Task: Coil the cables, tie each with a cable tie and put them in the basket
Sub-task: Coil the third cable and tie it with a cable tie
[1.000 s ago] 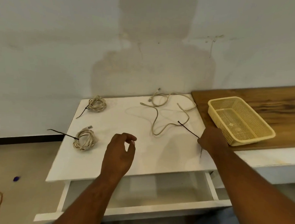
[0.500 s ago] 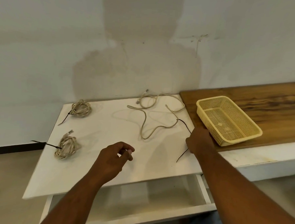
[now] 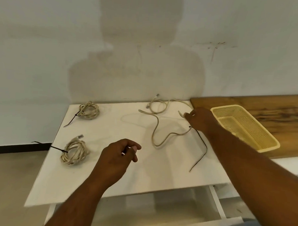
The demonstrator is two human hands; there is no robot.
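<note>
Loose beige cable point(image 3: 155, 128): uncoiled on the white bench point(image 3: 108, 176), left of the basket point(image 3: 228, 106). It winds in open bends from its plugs at the wall side toward the front, then back toward the basket.

Right hand point(image 3: 201, 121): just left of the basket, with fingers point(image 3: 187, 115) curled round a bend of this cable; a short stub of cable juts out beyond them, away from the basket.

Black cable tie point(image 3: 205, 146): unfastened, with its long axis running from under the right hand toward the front edge and bowed toward the basket side. Contact with the hand cannot be told.

Far coil point(image 3: 89, 110) and near coil point(image 3: 74, 152): both tied and well to the left of the basket. The far coil's tie tail points front-left. The near coil's tail points left, past the bench edge.

Left hand point(image 3: 116, 157): between the near coil and the cable tie, above the bench, with fingers loosely curled, thumb close to forefinger, holding nothing.

The basket is of yellow mesh and stands on a wooden top point(image 3: 273, 108), its long axis angled from the wall toward the front right. An open drawer point(image 3: 157, 210) shows below the bench.
</note>
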